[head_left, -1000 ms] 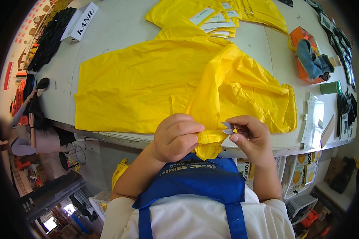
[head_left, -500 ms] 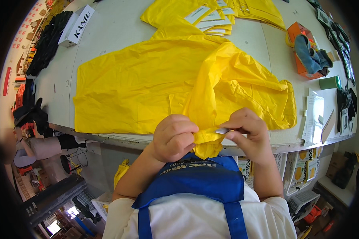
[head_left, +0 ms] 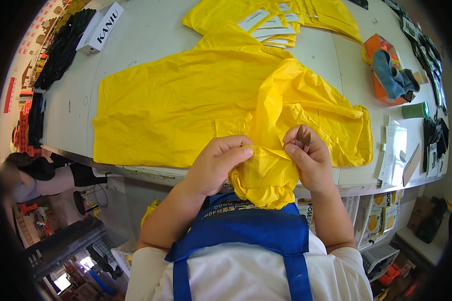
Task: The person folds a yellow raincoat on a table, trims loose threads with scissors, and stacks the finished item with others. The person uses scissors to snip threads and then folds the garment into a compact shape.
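A yellow rain jacket [head_left: 171,108] lies spread across the near side of the table. One gathered end of it, which looks like a sleeve cuff [head_left: 266,173], hangs over the table edge in front of my blue apron. My left hand [head_left: 216,163] pinches the left side of this cuff between thumb and fingers. On the other side my right hand [head_left: 310,158] grips the fabric with thumb and fingertips. It also holds small thread snips [head_left: 303,137], whose two dark pointed blades stick up away from the cloth. The handles of the snips are hidden in the palm.
Folded yellow garments with white labels [head_left: 268,25] lie at the far side. At the right are an orange box [head_left: 379,47] with a blue cloth, a green cylinder [head_left: 416,110] and papers [head_left: 392,150]. A white box [head_left: 99,29] stands far left; another person [head_left: 45,183] is lower left.
The cuff has been spread wider and turned, with more cloth showing below my hands. The snips have swung from pointing left at the fabric to pointing up. My hands have moved slightly apart.
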The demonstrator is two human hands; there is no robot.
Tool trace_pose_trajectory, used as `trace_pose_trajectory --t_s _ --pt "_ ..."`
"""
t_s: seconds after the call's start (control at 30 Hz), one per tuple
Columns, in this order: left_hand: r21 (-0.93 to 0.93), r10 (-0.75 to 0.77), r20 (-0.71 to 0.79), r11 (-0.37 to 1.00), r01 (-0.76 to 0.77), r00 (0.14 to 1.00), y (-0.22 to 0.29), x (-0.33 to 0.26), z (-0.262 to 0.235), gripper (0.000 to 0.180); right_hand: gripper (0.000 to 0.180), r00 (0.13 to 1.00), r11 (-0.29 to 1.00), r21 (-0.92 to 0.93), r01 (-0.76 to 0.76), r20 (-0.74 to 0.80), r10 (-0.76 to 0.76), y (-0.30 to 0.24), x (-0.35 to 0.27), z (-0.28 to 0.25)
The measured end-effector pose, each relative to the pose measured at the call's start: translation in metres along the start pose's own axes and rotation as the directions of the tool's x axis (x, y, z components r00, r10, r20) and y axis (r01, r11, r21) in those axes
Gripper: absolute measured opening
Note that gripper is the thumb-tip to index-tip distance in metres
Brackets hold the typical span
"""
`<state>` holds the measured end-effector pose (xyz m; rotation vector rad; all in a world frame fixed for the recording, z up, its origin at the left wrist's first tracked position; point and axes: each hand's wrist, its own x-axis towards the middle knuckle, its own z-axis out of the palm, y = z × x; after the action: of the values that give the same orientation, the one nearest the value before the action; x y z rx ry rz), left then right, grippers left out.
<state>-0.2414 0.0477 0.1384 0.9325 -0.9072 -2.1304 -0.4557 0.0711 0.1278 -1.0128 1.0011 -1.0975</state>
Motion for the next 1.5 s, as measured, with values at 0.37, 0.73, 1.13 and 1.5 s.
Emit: trace_pose_trajectory --t_s 0.37,0.73,1.13,1.5 --pt "-0.07 -0.06 -0.028 0.996 0.058 0.998 0.004 0.001 0.002 0.022 0.034 0.868 0.555 -0.719 0.419 0.139 -0.476 -0.026 -0.006 0.017" --pt "0.179 0.065 -0.138 0.983 -0.04 0.988 0.001 0.001 0.015 0.022 0.033 0.86 0.578 -0.671 0.464 0.185 -0.475 -0.023 -0.009 0.032" --pt "0.329 0.107 -0.21 0.944 -0.033 0.972 -0.006 -0.001 0.018 0.029 0.014 0.913 0.682 -0.64 0.354 0.078 -0.401 -0.017 -0.006 0.035" --pt "0.177 0.097 -0.213 0.982 -0.059 0.972 -0.01 -0.001 0.015 0.037 0.04 0.954 0.863 -0.438 0.251 -0.041 -0.299 -0.007 -0.018 -0.011"
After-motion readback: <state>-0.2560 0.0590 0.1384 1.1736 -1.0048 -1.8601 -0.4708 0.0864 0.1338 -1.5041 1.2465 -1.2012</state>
